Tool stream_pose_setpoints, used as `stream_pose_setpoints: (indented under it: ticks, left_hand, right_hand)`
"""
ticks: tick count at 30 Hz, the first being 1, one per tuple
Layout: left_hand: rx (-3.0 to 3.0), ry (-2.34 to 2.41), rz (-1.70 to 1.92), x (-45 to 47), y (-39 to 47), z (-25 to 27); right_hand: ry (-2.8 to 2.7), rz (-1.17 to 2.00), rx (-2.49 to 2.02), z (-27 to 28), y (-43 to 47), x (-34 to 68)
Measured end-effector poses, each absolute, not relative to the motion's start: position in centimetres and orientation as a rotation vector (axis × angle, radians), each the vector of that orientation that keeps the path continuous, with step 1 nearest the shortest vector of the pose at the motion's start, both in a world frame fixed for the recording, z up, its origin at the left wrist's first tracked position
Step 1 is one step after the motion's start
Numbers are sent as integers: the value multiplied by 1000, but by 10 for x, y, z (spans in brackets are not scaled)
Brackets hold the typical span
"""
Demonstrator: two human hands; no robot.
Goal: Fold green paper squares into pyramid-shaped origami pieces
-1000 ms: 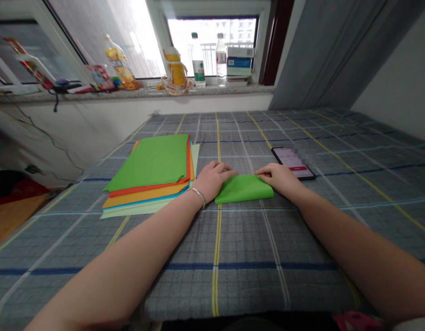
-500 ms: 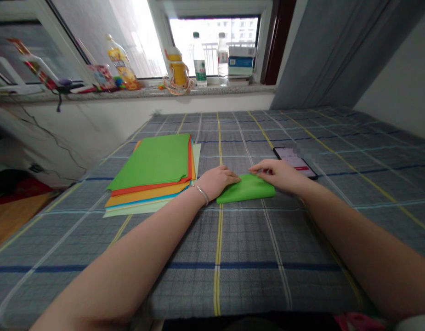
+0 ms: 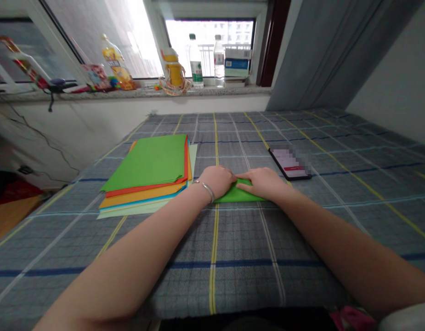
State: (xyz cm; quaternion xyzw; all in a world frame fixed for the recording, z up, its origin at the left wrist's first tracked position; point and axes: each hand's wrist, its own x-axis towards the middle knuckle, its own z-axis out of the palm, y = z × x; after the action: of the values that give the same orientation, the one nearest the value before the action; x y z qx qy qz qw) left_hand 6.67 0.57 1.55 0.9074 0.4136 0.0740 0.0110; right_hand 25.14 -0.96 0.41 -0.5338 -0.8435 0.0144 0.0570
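Note:
A small folded sheet of green paper (image 3: 240,196) lies on the checked cloth, its far part covered by my hands. My left hand (image 3: 217,179), with a silver bangle at the wrist, rests on the left end of the folded paper, fingers flat and bent slightly down. From the right, my right hand (image 3: 265,183) lies over the paper with the index finger stretched left and the thumb apart from it. The right index fingertip meets the left fingers at the paper's far edge. Left of them sits a stack of coloured paper (image 3: 148,163), green on top.
A phone (image 3: 290,164) with a lit screen lies beyond my right hand. The checked cloth (image 3: 246,243) covers the whole surface. On the windowsill behind stand plastic bottles (image 3: 195,64), a yellow cup (image 3: 174,71), boxes (image 3: 237,62) and small items.
My right hand has moved left over the paper, from a pinch at its far edge to a stretched index finger. The left fingers have bent more. The view has shifted slightly.

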Motion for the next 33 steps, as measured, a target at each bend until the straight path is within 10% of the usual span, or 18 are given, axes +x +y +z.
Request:
stream_pose_setpoints:
  ticks: [33]
  left_hand:
    - [2963, 1194, 141, 52, -16, -20]
  right_hand:
    - [-2663, 68, -1601, -2, -22, 269]
